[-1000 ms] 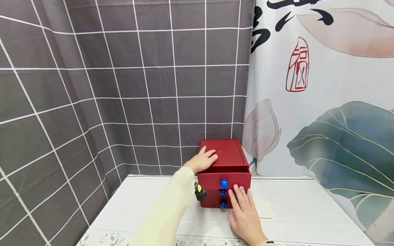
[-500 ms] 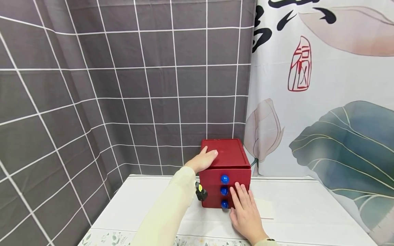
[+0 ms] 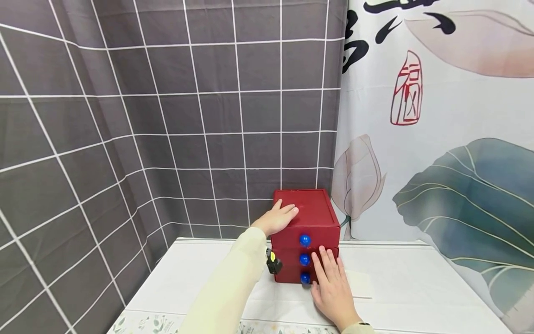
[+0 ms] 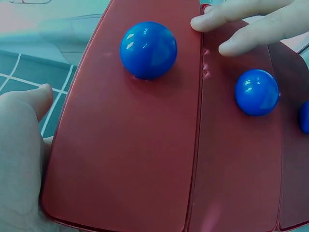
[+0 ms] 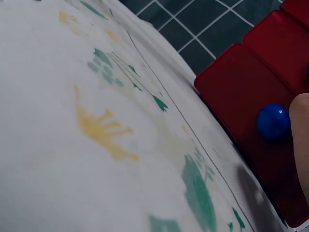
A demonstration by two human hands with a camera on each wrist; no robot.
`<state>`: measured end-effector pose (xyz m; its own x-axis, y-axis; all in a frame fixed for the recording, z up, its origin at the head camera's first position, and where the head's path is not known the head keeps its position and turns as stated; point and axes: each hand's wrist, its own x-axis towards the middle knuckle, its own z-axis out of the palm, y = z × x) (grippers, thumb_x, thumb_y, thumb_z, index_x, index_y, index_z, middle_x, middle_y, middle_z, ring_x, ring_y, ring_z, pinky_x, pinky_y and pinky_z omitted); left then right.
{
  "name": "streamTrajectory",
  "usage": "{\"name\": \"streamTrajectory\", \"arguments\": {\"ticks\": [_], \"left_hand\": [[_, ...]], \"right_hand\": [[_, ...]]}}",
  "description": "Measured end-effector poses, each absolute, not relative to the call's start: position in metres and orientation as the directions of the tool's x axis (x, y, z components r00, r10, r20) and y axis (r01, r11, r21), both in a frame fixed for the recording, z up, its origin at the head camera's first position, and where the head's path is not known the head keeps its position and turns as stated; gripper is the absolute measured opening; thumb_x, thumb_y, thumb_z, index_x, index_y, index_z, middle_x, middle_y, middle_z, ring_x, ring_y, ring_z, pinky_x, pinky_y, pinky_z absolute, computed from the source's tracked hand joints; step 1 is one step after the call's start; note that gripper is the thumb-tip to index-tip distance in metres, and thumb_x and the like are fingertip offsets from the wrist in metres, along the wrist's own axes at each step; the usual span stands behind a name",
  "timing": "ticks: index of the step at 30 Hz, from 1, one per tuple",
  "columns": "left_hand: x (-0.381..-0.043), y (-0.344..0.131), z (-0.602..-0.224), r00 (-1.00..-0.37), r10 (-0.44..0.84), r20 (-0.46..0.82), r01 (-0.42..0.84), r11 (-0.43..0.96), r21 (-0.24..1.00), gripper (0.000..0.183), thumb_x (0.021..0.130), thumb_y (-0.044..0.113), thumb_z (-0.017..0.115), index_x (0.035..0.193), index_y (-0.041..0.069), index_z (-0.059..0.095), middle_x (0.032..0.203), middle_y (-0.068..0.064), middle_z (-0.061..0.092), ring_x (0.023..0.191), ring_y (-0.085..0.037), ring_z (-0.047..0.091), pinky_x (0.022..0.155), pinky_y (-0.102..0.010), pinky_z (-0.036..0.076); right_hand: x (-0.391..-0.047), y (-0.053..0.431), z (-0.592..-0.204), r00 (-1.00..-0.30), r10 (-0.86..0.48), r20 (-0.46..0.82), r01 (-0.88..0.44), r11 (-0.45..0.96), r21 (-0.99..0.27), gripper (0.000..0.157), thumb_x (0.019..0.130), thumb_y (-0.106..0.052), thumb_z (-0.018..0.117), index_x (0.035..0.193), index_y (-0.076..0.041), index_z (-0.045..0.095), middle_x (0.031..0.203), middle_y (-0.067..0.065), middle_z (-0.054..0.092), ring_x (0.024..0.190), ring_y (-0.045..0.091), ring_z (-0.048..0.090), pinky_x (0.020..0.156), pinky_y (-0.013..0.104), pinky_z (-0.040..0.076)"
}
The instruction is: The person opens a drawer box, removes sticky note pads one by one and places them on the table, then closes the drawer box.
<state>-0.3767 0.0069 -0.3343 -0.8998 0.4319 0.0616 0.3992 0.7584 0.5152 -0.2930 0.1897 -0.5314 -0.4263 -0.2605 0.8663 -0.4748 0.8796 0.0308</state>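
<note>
A red three-drawer box [image 3: 313, 208] stands on the table, with a round blue knob [image 3: 305, 240] on each drawer front. All drawer fronts sit flush in the head view. My left hand [image 3: 276, 220] rests on the left part of the box's top, fingers spread. In the left wrist view its thumb [image 4: 34, 99] shows beside the top drawer front [image 4: 125, 145]. My right hand [image 3: 333, 290] lies before the lower right of the box, its straight fingertips at the middle drawer front, right of the knobs. Only a part of the right hand [image 5: 300, 140] shows in the right wrist view.
A pale flat square [image 3: 359, 284] lies on the white table [image 3: 400, 278] right of the box. Behind hangs a grey gridded curtain [image 3: 208, 153], and a white cloth with painted leaves [image 3: 471, 185] on the right. A floral cloth border [image 3: 146, 322] runs along the front.
The top drawer, pulled out one second ago, has slid back into the box. The right hand stays at the front with its fingertips slightly higher; the left hand stays on top.
</note>
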Motion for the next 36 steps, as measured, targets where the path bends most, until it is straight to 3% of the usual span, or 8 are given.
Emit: {"name": "streamTrajectory", "arguments": {"ticks": [9,16,21,25,32,36], "left_hand": [[-0.376,0.006,-0.337,-0.902,0.427,0.065,0.404,0.78,0.478,0.062,0.089,0.062,0.031,0.143,0.031,0.032,0.153,-0.006,0.01,0.135,-0.029,0.022,0.102,-0.053,0.026],[-0.376,0.008,-0.339,-0.893,0.443,0.08,0.432,0.796,0.424,0.063,0.089,0.061,0.033,0.144,0.031,0.03,0.153,-0.006,0.012,0.134,-0.029,0.025,0.101,-0.053,0.029],[-0.377,0.009,-0.341,-0.891,0.43,0.145,0.452,0.817,0.359,0.062,0.089,0.06,0.035,0.143,0.029,0.033,0.151,-0.008,0.016,0.129,-0.031,0.035,0.101,-0.049,0.031],[-0.377,0.009,-0.345,-0.889,0.415,0.193,0.458,0.816,0.352,0.06,0.089,0.057,0.037,0.141,0.028,0.037,0.15,-0.009,0.02,0.127,-0.032,0.038,0.1,-0.049,0.033],[-0.38,0.01,-0.353,-0.881,0.394,0.263,0.468,0.811,0.351,0.057,0.089,0.057,0.037,0.139,0.029,0.041,0.149,-0.008,0.024,0.122,-0.032,0.044,0.098,-0.049,0.035],[-0.381,0.012,-0.354,-0.881,0.379,0.282,0.462,0.815,0.349,0.056,0.089,0.057,0.038,0.138,0.03,0.043,0.148,-0.006,0.026,0.121,-0.032,0.045,0.096,-0.05,0.036]], "right_hand": [[-0.294,0.186,-0.532,-0.445,-0.241,0.862,-0.466,0.885,0.007,0.066,0.079,-0.028,0.039,0.14,-0.002,0.035,0.147,0.018,0.025,0.133,0.039,0.021,0.104,0.057,0.012],[-0.296,0.185,-0.535,-0.448,-0.226,0.865,-0.442,0.897,0.005,0.066,0.079,-0.03,0.037,0.141,-0.005,0.035,0.148,0.017,0.022,0.134,0.039,0.02,0.101,0.059,0.016],[-0.298,0.18,-0.535,-0.451,-0.2,0.87,-0.461,0.887,-0.035,0.063,0.088,-0.04,0.033,0.14,-0.005,0.037,0.148,0.019,0.022,0.134,0.039,0.019,0.103,0.058,0.013],[-0.299,0.172,-0.534,-0.449,-0.159,0.879,-0.465,0.882,-0.078,0.066,0.089,-0.049,0.036,0.139,-0.007,0.038,0.148,0.019,0.021,0.133,0.04,0.019,0.104,0.056,0.012],[-0.298,0.165,-0.533,-0.418,-0.104,0.902,-0.463,0.879,-0.113,0.061,0.088,-0.047,0.042,0.134,-0.007,0.047,0.14,0.021,0.033,0.131,0.039,0.024,0.105,0.053,0.014],[-0.299,0.16,-0.532,-0.428,-0.072,0.901,-0.438,0.888,-0.137,0.061,0.087,-0.047,0.045,0.132,-0.007,0.048,0.127,0.021,0.04,0.12,0.037,0.033,0.103,0.046,0.019]]}}
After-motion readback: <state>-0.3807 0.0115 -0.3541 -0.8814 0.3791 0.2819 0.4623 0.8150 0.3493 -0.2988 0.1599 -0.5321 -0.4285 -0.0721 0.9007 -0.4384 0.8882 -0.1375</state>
